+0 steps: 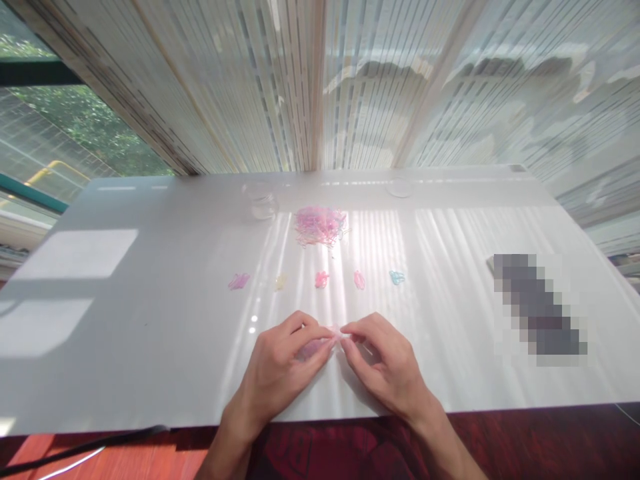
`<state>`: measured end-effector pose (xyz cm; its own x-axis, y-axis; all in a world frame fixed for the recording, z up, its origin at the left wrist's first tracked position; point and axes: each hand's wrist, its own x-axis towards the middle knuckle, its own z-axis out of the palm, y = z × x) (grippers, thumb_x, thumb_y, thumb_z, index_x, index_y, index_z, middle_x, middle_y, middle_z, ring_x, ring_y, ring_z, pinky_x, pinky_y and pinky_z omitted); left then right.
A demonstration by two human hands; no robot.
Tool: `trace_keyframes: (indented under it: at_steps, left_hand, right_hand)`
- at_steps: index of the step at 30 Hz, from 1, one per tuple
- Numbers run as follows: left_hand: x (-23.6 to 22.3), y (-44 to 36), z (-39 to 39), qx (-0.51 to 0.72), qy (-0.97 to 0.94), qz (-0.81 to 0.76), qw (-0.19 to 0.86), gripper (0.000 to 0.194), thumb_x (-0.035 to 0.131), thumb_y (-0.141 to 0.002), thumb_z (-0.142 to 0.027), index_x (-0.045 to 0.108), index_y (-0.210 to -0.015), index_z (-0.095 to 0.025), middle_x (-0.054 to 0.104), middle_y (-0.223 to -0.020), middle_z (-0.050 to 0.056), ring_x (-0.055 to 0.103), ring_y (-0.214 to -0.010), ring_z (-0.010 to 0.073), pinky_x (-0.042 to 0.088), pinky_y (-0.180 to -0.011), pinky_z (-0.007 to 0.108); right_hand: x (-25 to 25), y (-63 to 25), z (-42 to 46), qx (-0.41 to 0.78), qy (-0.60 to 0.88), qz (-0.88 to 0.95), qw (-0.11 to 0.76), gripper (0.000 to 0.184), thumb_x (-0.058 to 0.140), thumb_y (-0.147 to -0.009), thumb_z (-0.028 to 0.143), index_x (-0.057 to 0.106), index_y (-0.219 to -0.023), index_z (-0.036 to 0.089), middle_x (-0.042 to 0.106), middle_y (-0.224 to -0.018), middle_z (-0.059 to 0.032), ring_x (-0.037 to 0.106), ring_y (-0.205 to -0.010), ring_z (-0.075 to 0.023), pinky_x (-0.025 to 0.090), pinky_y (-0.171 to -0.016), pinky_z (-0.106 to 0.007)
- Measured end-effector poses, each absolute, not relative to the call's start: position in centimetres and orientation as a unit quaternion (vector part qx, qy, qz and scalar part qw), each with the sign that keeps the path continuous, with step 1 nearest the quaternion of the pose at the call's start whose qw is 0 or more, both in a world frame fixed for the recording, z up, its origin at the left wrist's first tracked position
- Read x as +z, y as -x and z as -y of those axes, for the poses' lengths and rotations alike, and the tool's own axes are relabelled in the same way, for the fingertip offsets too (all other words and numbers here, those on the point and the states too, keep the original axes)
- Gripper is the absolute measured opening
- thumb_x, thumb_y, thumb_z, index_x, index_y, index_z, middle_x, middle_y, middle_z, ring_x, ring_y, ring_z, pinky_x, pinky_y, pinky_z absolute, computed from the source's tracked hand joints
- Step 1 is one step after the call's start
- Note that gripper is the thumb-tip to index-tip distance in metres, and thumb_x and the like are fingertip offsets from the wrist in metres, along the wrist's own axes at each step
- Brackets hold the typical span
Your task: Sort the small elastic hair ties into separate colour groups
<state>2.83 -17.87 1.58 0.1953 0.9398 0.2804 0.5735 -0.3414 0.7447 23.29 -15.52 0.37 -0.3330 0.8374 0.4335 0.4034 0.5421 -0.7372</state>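
My left hand (293, 360) and my right hand (385, 357) meet near the front edge of the table, fingertips almost touching. Both are pinched on a small bunch of pinkish rubber bands (337, 333), partly covered by the fingers. Beyond them small bunches of bands lie in a row: purple (239, 281), pale yellow (281, 281), red (321, 279), pink (359, 279) and blue (397, 277). Behind the row is a larger mixed heap of rubber bands (320, 225), mostly pink and purple.
A clear round tub (263, 203) stands left of the heap, and a clear round lid (399, 188) lies at the back. A blurred-out dark object (540, 307) rests on the right of the white table (165, 333). Blinds (240, 80) hang behind the far edge.
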Motion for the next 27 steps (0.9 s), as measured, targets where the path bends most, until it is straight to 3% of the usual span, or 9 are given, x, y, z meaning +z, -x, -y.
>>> trace_keyframes:
  at_steps: [8, 20, 27]
  left_hand:
    - [1.2, -2.63, 18.03, 0.407, -0.667, -0.534, 0.323, 0.009, 0.076, -0.095, -0.021, 0.08, -0.101, -0.026, 0.079, -0.093, 0.0, 0.067, -0.069, 0.01, 0.049, -0.056, 0.02]
    - [1.57, -2.82, 18.09, 0.403, -0.67, -0.515, 0.35, 0.014, 0.072, -0.095, -0.017, 0.081, -0.102, -0.026, 0.083, -0.096, 0.0, 0.071, -0.07, 0.0106, 0.053, -0.058, 0.018]
    - [1.62, -2.45, 18.01, 0.383, -0.676, -0.537, 0.329, 0.014, 0.073, -0.095, -0.017, 0.08, -0.102, -0.027, 0.081, -0.091, -0.004, 0.061, -0.061, 0.0074, 0.049, -0.056, 0.017]
  right_hand:
    - [-0.15, -23.28, 15.49, 0.27, 0.392, 0.777, 0.412, 0.013, 0.068, -0.098, 0.017, 0.069, -0.11, 0.021, 0.07, -0.089, -0.0033, 0.067, -0.081, -0.017, 0.058, -0.072, -0.029]
    - [-0.18, -23.31, 15.43, 0.254, 0.38, 0.778, 0.432, 0.015, 0.065, -0.101, 0.016, 0.068, -0.114, 0.021, 0.072, -0.092, -0.0039, 0.069, -0.082, -0.0164, 0.06, -0.075, -0.027]
    - [0.0, -23.32, 15.37, 0.253, 0.375, 0.778, 0.435, 0.006, 0.064, -0.102, 0.017, 0.068, -0.102, 0.021, 0.071, -0.084, -0.002, 0.068, -0.077, -0.0158, 0.058, -0.071, -0.026]
